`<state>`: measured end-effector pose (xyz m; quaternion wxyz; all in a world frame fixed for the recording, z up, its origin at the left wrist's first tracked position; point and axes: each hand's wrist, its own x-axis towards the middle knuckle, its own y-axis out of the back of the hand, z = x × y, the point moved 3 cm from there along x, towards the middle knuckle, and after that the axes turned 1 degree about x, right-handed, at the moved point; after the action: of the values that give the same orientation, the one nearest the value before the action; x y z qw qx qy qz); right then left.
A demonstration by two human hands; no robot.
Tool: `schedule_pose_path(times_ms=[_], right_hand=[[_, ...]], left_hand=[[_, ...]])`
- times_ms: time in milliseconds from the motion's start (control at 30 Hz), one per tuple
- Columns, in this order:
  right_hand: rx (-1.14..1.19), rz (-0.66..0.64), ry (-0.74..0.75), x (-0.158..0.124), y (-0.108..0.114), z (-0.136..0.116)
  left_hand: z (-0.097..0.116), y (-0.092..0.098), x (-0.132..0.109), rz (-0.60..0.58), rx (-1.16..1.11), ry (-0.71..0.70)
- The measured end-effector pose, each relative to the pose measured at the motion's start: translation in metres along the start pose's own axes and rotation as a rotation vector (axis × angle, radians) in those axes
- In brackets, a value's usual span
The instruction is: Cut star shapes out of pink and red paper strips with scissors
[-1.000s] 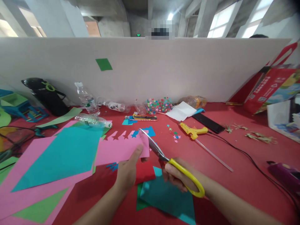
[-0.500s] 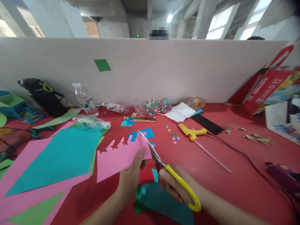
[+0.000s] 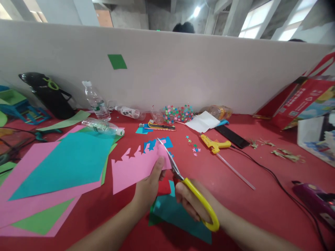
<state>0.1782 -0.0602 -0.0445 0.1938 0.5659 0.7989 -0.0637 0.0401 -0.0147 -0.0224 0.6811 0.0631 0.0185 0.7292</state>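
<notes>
My left hand (image 3: 148, 188) pinches the right end of a pink paper sheet (image 3: 133, 168) whose top edge is cut into star-shaped notches. My right hand (image 3: 190, 202) grips yellow-handled scissors (image 3: 185, 183). Their blades point up and away and meet the paper's right edge just beside my left thumb. Beneath both hands lie a teal sheet (image 3: 180, 219) and a red scrap (image 3: 164, 187) on the red tabletop (image 3: 235, 195).
Large pink, teal and green sheets (image 3: 60, 170) cover the left. A yellow glue gun (image 3: 214, 144) with a cord, a phone (image 3: 232, 136), plastic bottles (image 3: 96, 104), a bowl of paper stars (image 3: 178, 114) and a white partition (image 3: 183, 73) lie beyond. A purple tool (image 3: 314, 202) sits at right.
The scissors and the pink sheet have shifted slightly, with the blades further along the paper's right edge. The view has tipped down a little.
</notes>
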Motion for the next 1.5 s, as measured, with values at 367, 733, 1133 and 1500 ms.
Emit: schedule_pose_path(times_ms=[367, 733, 1133, 1500], right_hand=[[-0.03, 0.05, -0.035, 0.002, 0.003, 0.006], [-0.056, 0.065, -0.048, -0.001, 0.011, -0.005], [-0.035, 0.159, 0.069, 0.006, 0.024, -0.008], [0.051, 0.256, 0.12, 0.006, 0.021, -0.007]], left_hand=[[-0.001, 0.002, 0.001, -0.001, -0.028, 0.001], [0.002, 0.008, 0.009, 0.012, -0.139, -0.029], [-0.001, 0.02, 0.038, -0.006, -0.699, 0.24], [0.017, 0.008, 0.024, -0.491, -0.95, 0.268]])
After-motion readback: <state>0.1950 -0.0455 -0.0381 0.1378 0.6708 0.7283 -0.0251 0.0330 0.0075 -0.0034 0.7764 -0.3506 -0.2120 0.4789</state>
